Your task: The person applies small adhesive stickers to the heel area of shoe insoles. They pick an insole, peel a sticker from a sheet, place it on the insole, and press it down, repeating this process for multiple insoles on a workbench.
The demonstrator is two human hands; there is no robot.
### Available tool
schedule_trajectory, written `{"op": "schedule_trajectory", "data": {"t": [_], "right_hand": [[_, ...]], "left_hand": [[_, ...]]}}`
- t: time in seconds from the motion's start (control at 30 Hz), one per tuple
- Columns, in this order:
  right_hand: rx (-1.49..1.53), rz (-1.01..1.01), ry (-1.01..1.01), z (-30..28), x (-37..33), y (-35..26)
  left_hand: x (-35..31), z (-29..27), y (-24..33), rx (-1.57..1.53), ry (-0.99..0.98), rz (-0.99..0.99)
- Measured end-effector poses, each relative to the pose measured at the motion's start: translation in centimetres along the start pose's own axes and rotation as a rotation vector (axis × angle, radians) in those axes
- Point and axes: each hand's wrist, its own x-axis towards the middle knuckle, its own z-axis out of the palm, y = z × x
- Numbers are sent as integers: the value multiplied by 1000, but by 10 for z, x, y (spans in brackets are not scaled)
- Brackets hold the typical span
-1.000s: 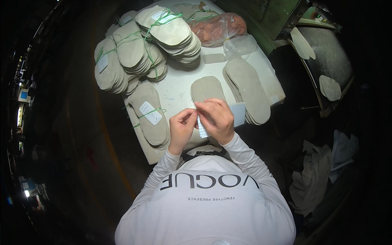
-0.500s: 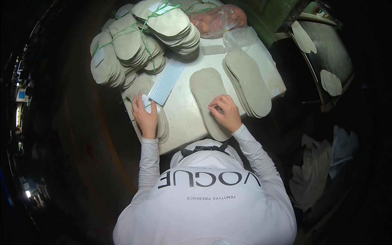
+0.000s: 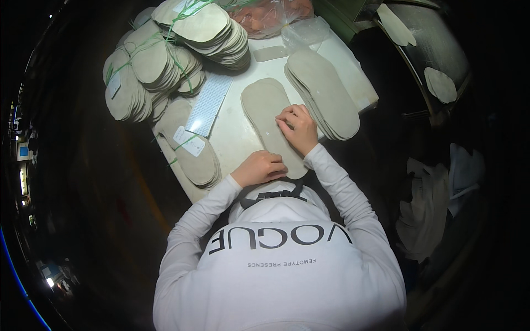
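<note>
A thin stack of greyish-beige insoles point(image 3: 268, 102) lies lengthwise on the white table in front of me. My left hand point(image 3: 260, 167) is at its near end, fingers curled in against the edge of the insoles. Over the stack's right side is my right hand point(image 3: 298, 128), thumb and fingertips pinched together; anything between them is too small to make out. Another insole stack point(image 3: 326, 99) sits just to the right. Left of my hands lies an insole bundle point(image 3: 199, 163) with a white label point(image 3: 189, 141) and green string.
Large tied insole bundles point(image 3: 204, 25) pile up at the far left of the table point(image 3: 234, 132). A blue-white printed strip point(image 3: 210, 105) lies before them. Clear plastic bags point(image 3: 306, 33) are at the back. On the right stands a dark surface with loose cut pieces point(image 3: 440, 85).
My left hand has left the labelled bundle and come right to the near end of the middle stack. My right hand stays pinched over that stack. The whole view has shifted slightly.
</note>
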Motion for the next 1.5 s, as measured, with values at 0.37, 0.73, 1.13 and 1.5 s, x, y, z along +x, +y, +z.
{"op": "schedule_trajectory", "data": {"t": [0.37, 0.73, 1.13, 1.5], "right_hand": [[30, 128, 88, -51, -5, 35], [-203, -157, -41, -14, -8, 36], [13, 229, 194, -36, 1, 33], [14, -104, -206, 18, -9, -5]], "left_hand": [[30, -71, -50, -430, 800, -458], [5, -6, 2, 57, -65, -42], [15, -53, -22, -608, 574, -570], [-8, 1, 2, -61, 46, -86]]}}
